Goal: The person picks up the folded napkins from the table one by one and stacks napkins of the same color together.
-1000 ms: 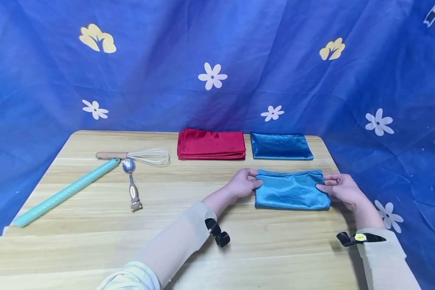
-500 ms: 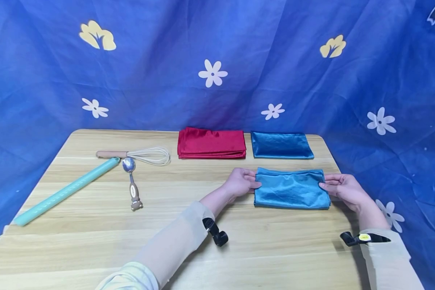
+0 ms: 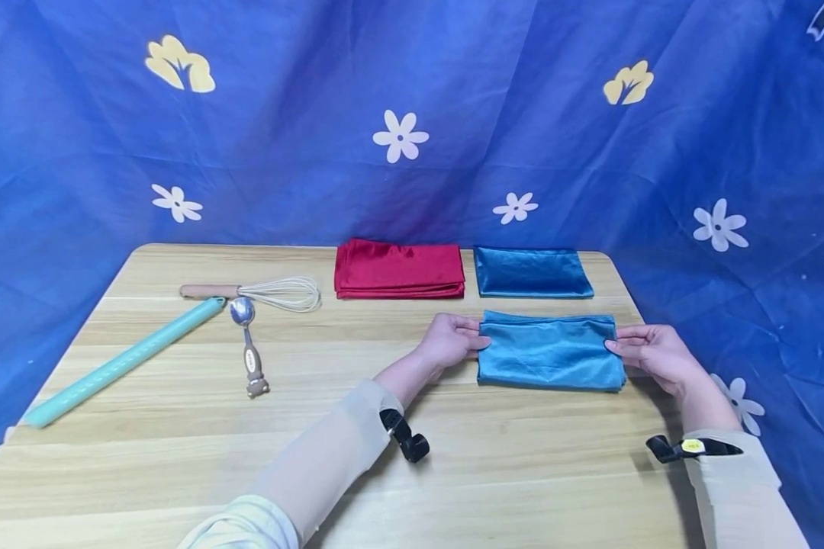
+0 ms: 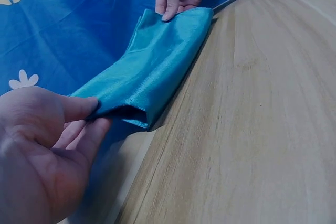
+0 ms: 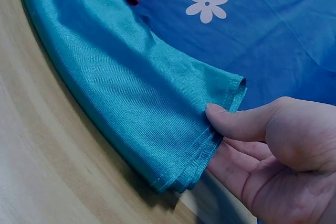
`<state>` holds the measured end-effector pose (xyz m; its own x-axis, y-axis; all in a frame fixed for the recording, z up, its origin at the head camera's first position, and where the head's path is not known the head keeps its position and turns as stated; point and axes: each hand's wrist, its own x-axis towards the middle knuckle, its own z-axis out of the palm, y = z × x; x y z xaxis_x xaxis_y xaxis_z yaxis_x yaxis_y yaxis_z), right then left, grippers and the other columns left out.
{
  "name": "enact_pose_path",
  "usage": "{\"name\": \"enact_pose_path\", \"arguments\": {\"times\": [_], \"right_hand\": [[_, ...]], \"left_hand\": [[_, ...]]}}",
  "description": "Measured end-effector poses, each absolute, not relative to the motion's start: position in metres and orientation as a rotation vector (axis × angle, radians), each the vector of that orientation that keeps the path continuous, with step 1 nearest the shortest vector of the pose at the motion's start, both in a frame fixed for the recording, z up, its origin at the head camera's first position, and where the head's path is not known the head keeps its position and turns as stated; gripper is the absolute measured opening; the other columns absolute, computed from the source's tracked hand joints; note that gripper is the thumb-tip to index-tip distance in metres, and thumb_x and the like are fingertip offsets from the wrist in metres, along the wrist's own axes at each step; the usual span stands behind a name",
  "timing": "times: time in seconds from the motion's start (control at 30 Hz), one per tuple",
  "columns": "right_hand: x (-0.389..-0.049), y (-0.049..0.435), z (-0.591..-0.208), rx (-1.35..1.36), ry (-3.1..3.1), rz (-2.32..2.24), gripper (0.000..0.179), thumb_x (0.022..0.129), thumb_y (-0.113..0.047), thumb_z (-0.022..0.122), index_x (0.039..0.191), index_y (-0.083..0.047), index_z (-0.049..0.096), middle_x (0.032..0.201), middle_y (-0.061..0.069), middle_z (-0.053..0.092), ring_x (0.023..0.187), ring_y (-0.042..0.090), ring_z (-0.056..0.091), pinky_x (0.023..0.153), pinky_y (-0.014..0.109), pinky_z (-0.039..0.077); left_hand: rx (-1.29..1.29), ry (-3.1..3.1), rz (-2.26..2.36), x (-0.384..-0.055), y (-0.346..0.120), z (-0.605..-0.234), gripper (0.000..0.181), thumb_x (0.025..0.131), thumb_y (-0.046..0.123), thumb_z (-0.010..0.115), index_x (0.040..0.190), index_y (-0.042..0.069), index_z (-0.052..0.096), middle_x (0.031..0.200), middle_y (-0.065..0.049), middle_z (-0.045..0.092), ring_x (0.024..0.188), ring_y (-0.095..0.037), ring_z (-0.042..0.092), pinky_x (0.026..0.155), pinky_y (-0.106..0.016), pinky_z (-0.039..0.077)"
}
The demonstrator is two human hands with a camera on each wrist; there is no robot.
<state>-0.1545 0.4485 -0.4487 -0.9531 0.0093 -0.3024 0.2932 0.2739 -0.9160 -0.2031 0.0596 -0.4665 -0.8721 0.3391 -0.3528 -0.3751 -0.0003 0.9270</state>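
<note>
A folded light-blue satin cloth [image 3: 548, 352] is held between both hands at the right of the table. My left hand [image 3: 448, 341] pinches its left edge, thumb on top and fingers beneath. At the opposite edge my right hand [image 3: 655, 354] pinches the layers in the same way. In the left wrist view the cloth [image 4: 149, 61] sags a little between the hands, and its near end gapes into a loop. Several stacked layers with stitched hems show at the corner of the cloth [image 5: 131, 87] in the right wrist view.
Behind it lie a folded red cloth [image 3: 400, 271] and a folded dark-blue cloth [image 3: 532, 273] along the table's back edge. On the left are a whisk [image 3: 278, 293], a spoon [image 3: 250, 351] and a long turquoise stick-like tool [image 3: 127, 362]. A flowered blue curtain [image 3: 281, 114] hangs behind the table.
Both hands keep their pinch on the light-blue cloth. The cloth has shifted slightly left and toward the back, and looks stretched a little wider.
</note>
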Motion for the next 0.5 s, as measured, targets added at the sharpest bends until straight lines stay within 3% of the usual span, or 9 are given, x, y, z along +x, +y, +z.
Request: {"name": "enact_pose_path", "arguments": {"times": [0.27, 0.5], "right_hand": [[-0.156, 0.448, -0.441, 0.315, 2.308, -1.720, 0.026, 0.096, -0.013, 0.082, 0.117, -0.001, 0.072, 0.098, -0.005, 0.078, 0.090, 0.009, 0.075, 0.081, 0.026, 0.062], [-0.160, 0.445, -0.433, 0.298, 2.316, -1.709, 0.026, 0.097, -0.011, 0.080, 0.118, 0.003, 0.072, 0.097, -0.005, 0.078, 0.090, 0.009, 0.074, 0.081, 0.025, 0.062]], "left_hand": [[-0.023, 1.767, 1.961, -0.205, 0.056, -0.464, 0.045, 0.090, -0.005, 0.082, 0.130, -0.013, 0.064, 0.109, -0.019, 0.075, 0.094, -0.021, 0.076, 0.081, -0.032, 0.063], [-0.029, 1.740, 1.994, -0.205, 0.051, -0.464, 0.042, 0.091, -0.005, 0.081, 0.129, -0.014, 0.064, 0.112, -0.024, 0.075, 0.097, -0.025, 0.077, 0.082, -0.032, 0.063]]}}
